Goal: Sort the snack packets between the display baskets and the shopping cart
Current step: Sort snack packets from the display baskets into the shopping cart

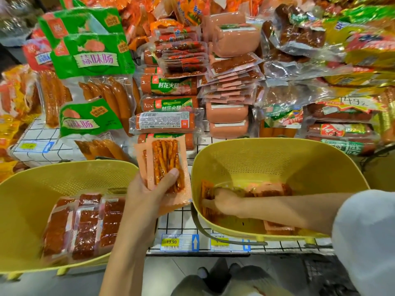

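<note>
I see my left hand (149, 195) raised near the middle, its forearm coming up from the bottom edge. The fingers are curled behind a snack packet (164, 159) and the thumb presses across its front. My right arm, bare below a white sleeve (363, 231), stretches in from the right. The right hand (222, 201) reaches down and left, its fingers too blurred to read.

Two baskets sit side by side on the wire shelf (177, 223) — the left basket (25, 189) at eight o'clock, the right basket (277, 150) at four. Flat packets (85, 221) lie in rows in the left basket. Between the baskets the left hand (149, 195) holds the held packets (164, 165) upright. The right hand (222, 201) is inside the right basket. Sausage packs (168, 86) are stacked behind at twelve — price tags (179, 242) at six.
</note>
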### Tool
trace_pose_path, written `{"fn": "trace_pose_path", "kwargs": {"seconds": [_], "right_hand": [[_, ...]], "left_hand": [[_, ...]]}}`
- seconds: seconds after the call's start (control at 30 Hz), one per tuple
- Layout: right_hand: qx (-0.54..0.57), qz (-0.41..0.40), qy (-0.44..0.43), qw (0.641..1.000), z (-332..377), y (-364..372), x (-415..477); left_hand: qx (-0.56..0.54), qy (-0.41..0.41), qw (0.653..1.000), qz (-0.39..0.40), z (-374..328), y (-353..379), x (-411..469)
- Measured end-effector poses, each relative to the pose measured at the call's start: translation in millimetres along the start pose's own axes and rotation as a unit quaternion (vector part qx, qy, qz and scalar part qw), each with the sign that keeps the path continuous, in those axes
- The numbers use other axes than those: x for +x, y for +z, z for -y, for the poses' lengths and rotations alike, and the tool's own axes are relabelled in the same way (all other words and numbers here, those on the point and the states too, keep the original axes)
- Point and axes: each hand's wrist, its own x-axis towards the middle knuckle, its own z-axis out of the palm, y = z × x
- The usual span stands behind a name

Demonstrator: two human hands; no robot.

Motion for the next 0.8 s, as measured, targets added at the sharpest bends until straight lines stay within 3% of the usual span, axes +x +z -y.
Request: {"fn": "trace_pose_path", "kwargs": {"seconds": [0.13, 0.23, 0.37, 0.47, 0.57, 0.7, 0.8], "right_hand": [[0.153, -0.03, 0.036, 0.987, -4, -19, 1], [0.257, 0.049, 0.054, 0.964, -15, -54, -12], [0.328, 0.063, -0.026, 0.942, -20, -110, -53], [0.356, 0.062, -0.144, 0.921, -14, -141, -90], [0.373, 0.012, -0.212, 0.903, -3, -143, -112], [0.293, -0.153, -0.205, 0.921, 9, -119, -113], [0.278, -0.164, -0.208, 0.923, 3, -113, -112]], "left_hand": [[0.006, -0.002, 1.0, 0.0, 1, 4, -1], [0.01, 0.005, 1.0, 0.003, -2, 7, 1], [0.01, 0.038, 0.999, -0.001, -11, 16, 7], [0.012, 0.07, 0.997, 0.014, -19, 35, 15], [0.013, 0.079, 0.993, 0.088, -22, 62, 21], [-0.023, 0.044, 0.986, 0.161, -19, 89, 20], [-0.021, 0.035, 0.984, 0.171, -10, 96, 22]]}}
